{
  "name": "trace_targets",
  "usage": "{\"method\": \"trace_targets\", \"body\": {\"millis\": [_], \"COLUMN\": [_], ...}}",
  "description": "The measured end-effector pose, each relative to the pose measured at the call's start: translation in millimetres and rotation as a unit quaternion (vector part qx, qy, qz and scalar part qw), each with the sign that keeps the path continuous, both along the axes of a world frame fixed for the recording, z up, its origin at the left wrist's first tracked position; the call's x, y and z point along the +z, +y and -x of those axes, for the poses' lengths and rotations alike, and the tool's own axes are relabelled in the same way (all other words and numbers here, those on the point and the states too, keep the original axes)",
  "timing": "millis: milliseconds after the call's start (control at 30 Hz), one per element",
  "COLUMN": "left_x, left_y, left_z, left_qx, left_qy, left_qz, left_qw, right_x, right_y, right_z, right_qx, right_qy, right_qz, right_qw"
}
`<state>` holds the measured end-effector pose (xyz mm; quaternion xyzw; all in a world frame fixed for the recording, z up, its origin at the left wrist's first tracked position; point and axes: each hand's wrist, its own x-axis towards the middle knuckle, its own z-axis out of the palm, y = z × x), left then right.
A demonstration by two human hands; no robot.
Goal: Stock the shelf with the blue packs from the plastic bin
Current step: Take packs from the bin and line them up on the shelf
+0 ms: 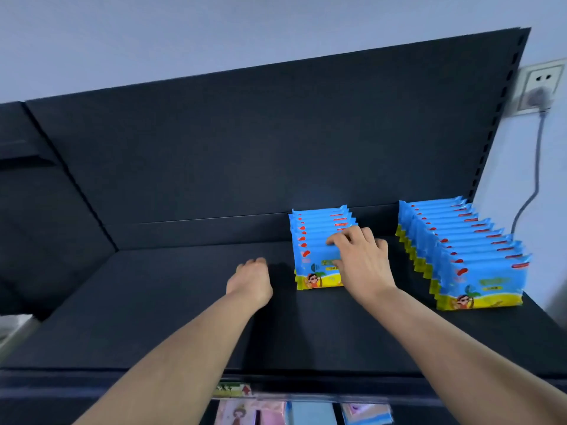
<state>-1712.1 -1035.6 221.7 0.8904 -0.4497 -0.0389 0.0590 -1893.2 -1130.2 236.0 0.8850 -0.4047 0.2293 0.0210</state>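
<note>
A: While both bare arms reach over a dark shelf (153,302), where are the blue packs?

B: In two rows, standing upright on the shelf. The shorter row (319,250) sits near the middle, running back to the dark back panel (214,148). The longer row (466,253) is well to its right, by the shelf's right edge.

A: What is the right hand doing?

B: The right hand (362,259) lies on the front packs of the shorter row, fingers curled over their top edges and gripping them.

A: And the left?

B: The left hand (251,280) rests just left of that row, apart from it, loosely curled and holding nothing.

A: Anything else?

B: A wall socket (540,87) with a plug and grey cable (537,167) is at the upper right. Below the shelf edge, pink and blue packets (306,414) are blurred. The plastic bin is out of view.
</note>
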Motion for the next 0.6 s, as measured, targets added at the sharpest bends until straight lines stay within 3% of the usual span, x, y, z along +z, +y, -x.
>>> {"method": "trace_targets", "body": {"millis": [367,600], "left_x": [-6,-6], "left_y": [-4,23], "left_z": [8,17], "left_qx": [-0.022,0.013], "left_qy": [0.004,-0.004], "left_qz": [-0.003,0.070], "left_qw": [1.000,0.997], "right_x": [-6,-8], "right_y": [2,28], "right_z": [-3,0], "right_qx": [-0.024,0.061], "right_qy": [-0.010,-0.019], "right_qz": [0.050,0.033], "right_qw": [0.998,0.997]}}
